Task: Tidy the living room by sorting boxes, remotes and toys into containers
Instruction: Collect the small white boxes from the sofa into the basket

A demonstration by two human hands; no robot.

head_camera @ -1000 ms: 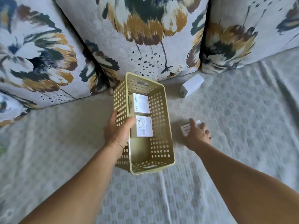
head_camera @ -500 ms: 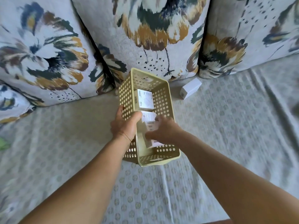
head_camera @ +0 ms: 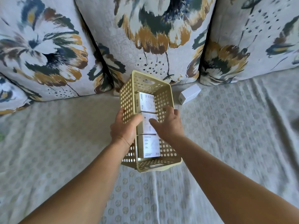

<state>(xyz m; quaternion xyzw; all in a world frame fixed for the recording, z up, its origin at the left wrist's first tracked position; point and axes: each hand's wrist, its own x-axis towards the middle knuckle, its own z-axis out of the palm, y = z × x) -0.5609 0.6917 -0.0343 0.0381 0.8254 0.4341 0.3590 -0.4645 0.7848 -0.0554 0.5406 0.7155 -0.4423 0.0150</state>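
At the centre of the frame, our left hand (head_camera: 125,129) grips the left wall of the yellow basket (head_camera: 146,81), thumb curled over the rim. Three white boxes (head_camera: 147,102) lie in a row inside it. Our right hand (head_camera: 168,125) hovers over the middle one, fingers loosely spread, holding nothing. A fourth box (head_camera: 189,94) lies on the sofa seat (head_camera: 242,126), just right of the basket. The basket looks tilted on the soft seat; reaching right, we could tip it and spill the boxes.
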